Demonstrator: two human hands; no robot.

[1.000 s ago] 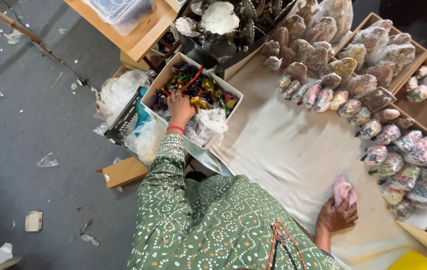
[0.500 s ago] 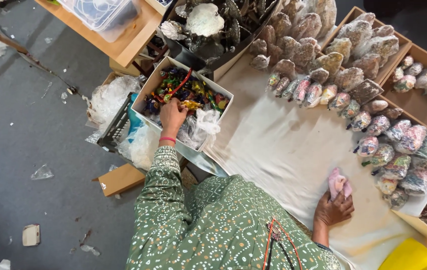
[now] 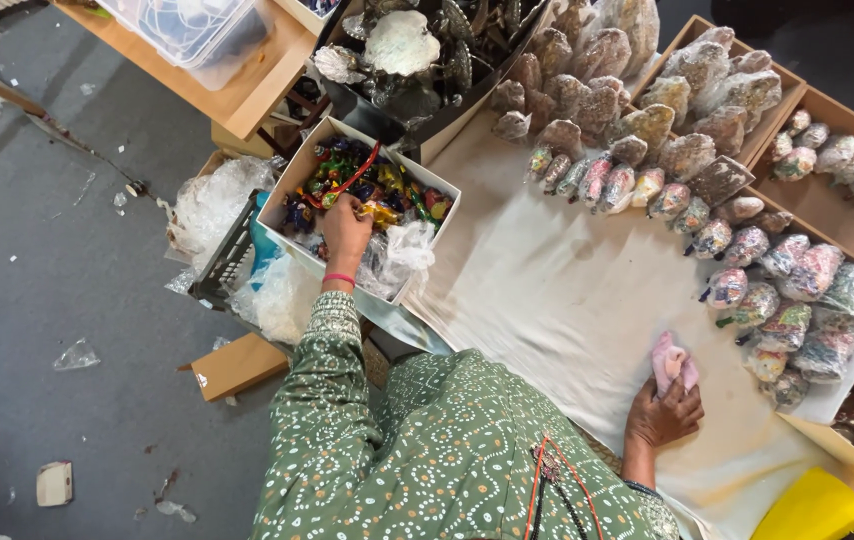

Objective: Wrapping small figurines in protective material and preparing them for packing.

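Note:
My left hand [image 3: 345, 228] reaches into a white cardboard box [image 3: 295, 170] full of bright wrapped sweets [image 3: 387, 185], its fingers bunched down on them. A pink band circles that wrist above a green patterned sleeve [image 3: 322, 400]. My right hand [image 3: 662, 415] rests on the cream cloth [image 3: 547, 290] and grips a small pink wrapped bundle [image 3: 669, 362]. Rows of filled, plastic-wrapped shells [image 3: 747, 270] lie just beyond that hand.
Large brown shells [image 3: 597, 90] are piled at the cloth's far edge, and wooden trays [image 3: 832, 200] hold more wrapped shells. A dark tray with white coral [image 3: 402, 45], crumpled clear plastic [image 3: 212, 205], a black crate [image 3: 222, 265] and a yellow object [image 3: 817, 510] surround the work spot.
Both hands stay where they were: the left in the sweet box, the right on the cloth with the pink bundle. Only the view has shifted slightly.

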